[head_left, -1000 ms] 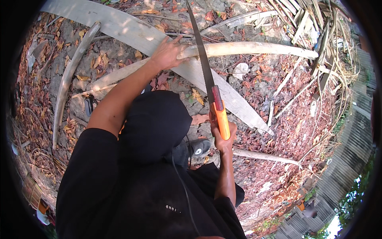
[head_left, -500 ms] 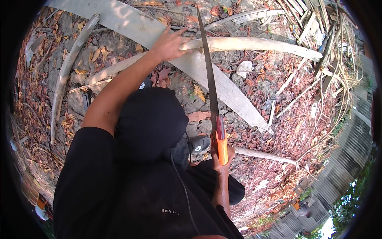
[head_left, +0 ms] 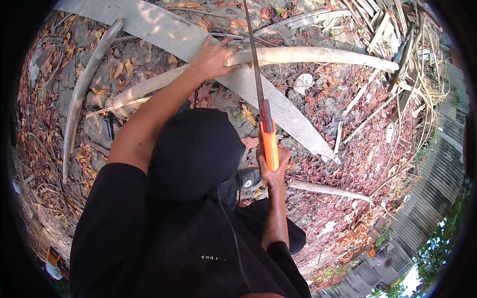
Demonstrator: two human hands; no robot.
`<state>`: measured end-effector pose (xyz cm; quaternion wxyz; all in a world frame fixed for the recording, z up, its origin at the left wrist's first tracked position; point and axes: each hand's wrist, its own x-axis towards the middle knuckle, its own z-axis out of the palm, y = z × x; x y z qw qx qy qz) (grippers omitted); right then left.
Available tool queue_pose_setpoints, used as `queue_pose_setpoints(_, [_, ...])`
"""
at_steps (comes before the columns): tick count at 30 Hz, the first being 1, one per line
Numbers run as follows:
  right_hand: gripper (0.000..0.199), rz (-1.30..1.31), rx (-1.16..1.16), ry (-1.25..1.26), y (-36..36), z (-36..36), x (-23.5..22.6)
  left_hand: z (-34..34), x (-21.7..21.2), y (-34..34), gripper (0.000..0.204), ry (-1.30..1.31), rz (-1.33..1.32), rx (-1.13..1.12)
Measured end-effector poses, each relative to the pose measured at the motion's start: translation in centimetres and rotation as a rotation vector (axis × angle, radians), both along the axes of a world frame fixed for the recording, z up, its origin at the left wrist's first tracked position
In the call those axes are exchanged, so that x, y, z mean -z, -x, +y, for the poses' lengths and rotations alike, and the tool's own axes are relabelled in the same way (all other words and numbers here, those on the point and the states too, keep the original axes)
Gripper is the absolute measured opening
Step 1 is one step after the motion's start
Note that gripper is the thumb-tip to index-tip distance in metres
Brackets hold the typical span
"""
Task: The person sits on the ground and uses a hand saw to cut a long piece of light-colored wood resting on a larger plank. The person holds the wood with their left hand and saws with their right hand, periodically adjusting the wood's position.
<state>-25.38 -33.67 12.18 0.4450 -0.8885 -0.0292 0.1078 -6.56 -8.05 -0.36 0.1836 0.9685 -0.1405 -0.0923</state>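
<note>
A long, curved, pale branch [head_left: 318, 55] lies across a grey wooden board [head_left: 293, 119]. My left hand [head_left: 212, 58] presses down on the branch over the board, its thumb against the wood and some fingers reaching beyond it. The fingers of my right hand [head_left: 274, 164] wrap around the orange handle of a handsaw [head_left: 269, 144]. The dark blade crosses the branch just right of my left hand; its far end runs out of the top of the picture. Whether the teeth are cutting into the wood cannot be made out.
Another curved branch [head_left: 89, 79] leans over the board's left part. A thin stick [head_left: 330, 190] lies right of my shoe [head_left: 249, 179]. Split wood strips [head_left: 385, 32] are heaped at the upper right. Dry leaves cover the ground, and corrugated sheets [head_left: 422, 193] stand along the right.
My right hand has pushed the saw away from me, upward and slightly left in the picture, with the blade sliding across the branch. My left hand has stayed nearly still on the branch.
</note>
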Motion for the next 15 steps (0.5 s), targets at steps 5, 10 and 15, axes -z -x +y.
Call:
queue_pose_setpoints(5, [0.018, 0.119, 0.164, -0.061, 2.2, -3.0, -2.4, 1.1, -0.8, -0.6, 0.056, -0.016, 0.014, 0.004])
queue_pose_setpoints(10, [0.020, 0.093, -0.003, -0.024, -0.2, -2.9, -0.9, 0.4, 0.2, 0.3, 0.054, 0.011, -0.015, 0.010])
queue_pose_setpoints(15, [0.018, 0.123, 0.084, -0.089, 0.0, -4.2, -0.9, 0.8, -0.7, -0.2, 0.064, -0.026, 0.023, -0.013])
